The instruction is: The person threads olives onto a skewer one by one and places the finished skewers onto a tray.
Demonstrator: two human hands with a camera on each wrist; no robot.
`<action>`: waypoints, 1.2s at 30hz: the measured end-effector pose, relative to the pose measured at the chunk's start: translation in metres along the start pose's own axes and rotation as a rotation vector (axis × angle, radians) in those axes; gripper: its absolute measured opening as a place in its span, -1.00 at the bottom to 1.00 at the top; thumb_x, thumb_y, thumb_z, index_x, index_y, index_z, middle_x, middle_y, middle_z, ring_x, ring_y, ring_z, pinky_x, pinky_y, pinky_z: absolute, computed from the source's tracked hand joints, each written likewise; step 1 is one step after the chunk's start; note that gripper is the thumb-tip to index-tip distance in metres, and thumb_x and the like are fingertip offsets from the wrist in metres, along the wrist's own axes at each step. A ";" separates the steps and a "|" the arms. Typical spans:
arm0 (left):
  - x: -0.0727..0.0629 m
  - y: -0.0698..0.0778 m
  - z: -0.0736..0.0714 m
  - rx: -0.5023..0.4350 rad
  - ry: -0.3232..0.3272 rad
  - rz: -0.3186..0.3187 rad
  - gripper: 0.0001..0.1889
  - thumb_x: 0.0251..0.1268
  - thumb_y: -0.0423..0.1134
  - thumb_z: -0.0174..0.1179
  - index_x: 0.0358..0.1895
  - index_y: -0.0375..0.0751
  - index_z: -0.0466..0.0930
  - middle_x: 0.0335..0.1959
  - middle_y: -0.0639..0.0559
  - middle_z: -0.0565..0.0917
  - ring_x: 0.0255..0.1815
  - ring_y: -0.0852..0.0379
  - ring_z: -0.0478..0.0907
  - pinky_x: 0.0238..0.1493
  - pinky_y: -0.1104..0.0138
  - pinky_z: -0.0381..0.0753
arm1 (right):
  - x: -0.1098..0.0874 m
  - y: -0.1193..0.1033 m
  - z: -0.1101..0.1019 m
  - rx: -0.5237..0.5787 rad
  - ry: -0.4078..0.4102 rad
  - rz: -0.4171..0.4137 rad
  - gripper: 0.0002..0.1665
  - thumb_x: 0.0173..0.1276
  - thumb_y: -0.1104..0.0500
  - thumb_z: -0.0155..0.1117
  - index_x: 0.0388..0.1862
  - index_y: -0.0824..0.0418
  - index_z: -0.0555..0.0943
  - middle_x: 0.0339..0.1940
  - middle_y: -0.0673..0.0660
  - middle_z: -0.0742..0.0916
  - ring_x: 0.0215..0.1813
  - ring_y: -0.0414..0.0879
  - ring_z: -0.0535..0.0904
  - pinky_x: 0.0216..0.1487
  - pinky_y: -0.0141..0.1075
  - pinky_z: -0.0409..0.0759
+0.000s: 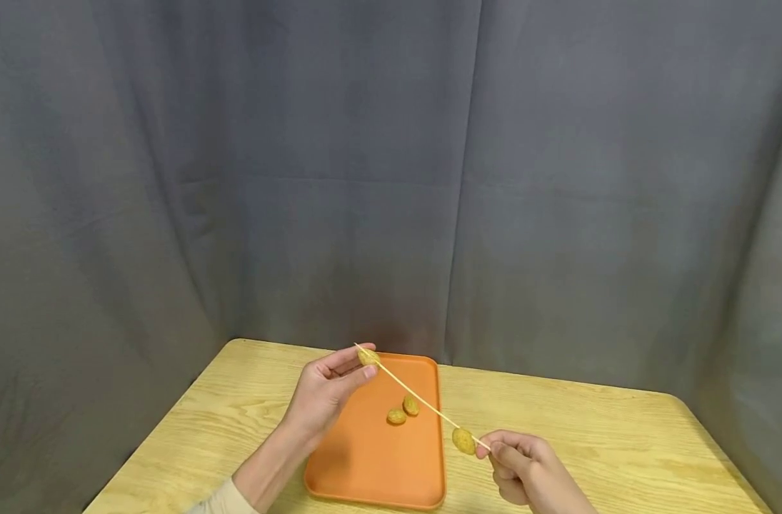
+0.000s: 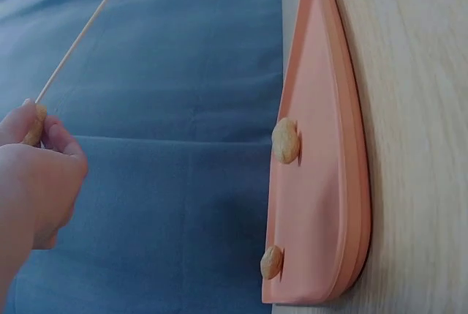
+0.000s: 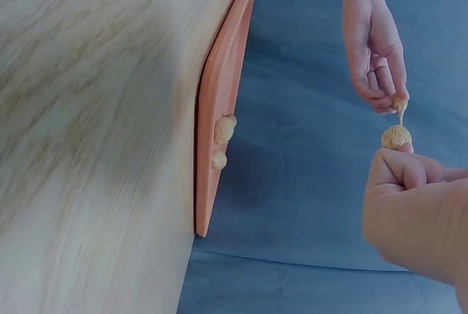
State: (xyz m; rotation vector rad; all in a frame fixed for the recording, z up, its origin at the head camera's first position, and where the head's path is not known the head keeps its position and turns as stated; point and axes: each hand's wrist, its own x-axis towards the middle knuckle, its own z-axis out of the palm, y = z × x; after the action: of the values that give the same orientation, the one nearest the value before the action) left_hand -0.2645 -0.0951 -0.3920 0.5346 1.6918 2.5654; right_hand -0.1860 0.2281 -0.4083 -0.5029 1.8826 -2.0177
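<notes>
A thin wooden skewer [image 1: 416, 394] slants between the two hands above the tray. My left hand [image 1: 323, 392] pinches a small yellow-brown potato [image 1: 368, 358] between thumb and fingers at the skewer's far end, where the tip pokes out past it. My right hand [image 1: 530, 467] grips the near end of the skewer with thumb and fingertips. Just beyond those fingertips, a second potato [image 1: 463, 440] is threaded on the stick. Two loose potatoes, one left [image 1: 396, 416] and one right [image 1: 410, 405], lie close together on the orange tray [image 1: 371, 471].
Under the tray is a light wood-grain table [image 1: 590, 410] with rounded corners. Grey curtains [image 1: 365, 178] hang behind the table and along both sides. The tray has a low raised rim.
</notes>
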 end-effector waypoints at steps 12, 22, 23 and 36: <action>-0.003 -0.011 0.012 -0.001 -0.051 -0.010 -0.62 0.25 -0.41 0.43 0.13 -0.38 0.68 0.17 -0.20 0.65 0.15 -0.05 0.60 0.30 0.13 0.51 | -0.003 0.003 0.005 0.028 -0.010 -0.012 -0.70 0.66 0.30 -0.15 -0.12 0.28 0.58 -0.65 -0.06 0.24 -0.67 -0.21 0.02 -0.67 -0.29 -0.10; -0.001 -0.011 0.008 -0.044 -0.045 -0.001 -0.56 0.34 -0.39 0.37 0.26 -0.32 0.60 0.05 -0.16 0.64 0.17 -0.08 0.56 0.33 0.12 0.47 | -0.001 0.000 0.005 0.052 -0.081 -0.001 -0.72 0.69 0.19 -0.03 0.03 0.35 0.58 -0.56 0.01 0.40 -0.63 -0.21 0.14 -0.66 -0.31 -0.03; -0.002 -0.010 0.008 -0.062 -0.044 0.003 -0.58 0.37 -0.38 0.34 0.27 -0.35 0.59 0.07 -0.18 0.64 0.18 -0.08 0.56 0.33 0.12 0.46 | -0.002 0.000 0.006 0.038 -0.081 -0.003 -0.72 0.68 0.19 -0.01 0.03 0.36 0.57 -0.57 0.01 0.40 -0.64 -0.22 0.15 -0.67 -0.31 -0.03; -0.005 -0.011 0.011 -0.107 0.009 0.094 -0.74 0.50 -0.35 0.17 0.08 -0.46 0.67 0.06 -0.26 0.66 0.08 -0.01 0.64 0.31 0.10 0.48 | -0.002 -0.001 0.022 0.004 -0.029 0.045 -0.69 0.60 0.11 0.16 -0.12 0.39 0.61 -0.69 -0.02 0.37 -0.72 -0.26 0.12 -0.73 -0.42 0.03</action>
State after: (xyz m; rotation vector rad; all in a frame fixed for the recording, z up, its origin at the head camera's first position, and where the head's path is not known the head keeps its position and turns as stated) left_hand -0.2586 -0.0821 -0.3993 0.6123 1.5563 2.7080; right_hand -0.1741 0.2093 -0.4058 -0.4817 1.8559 -1.9755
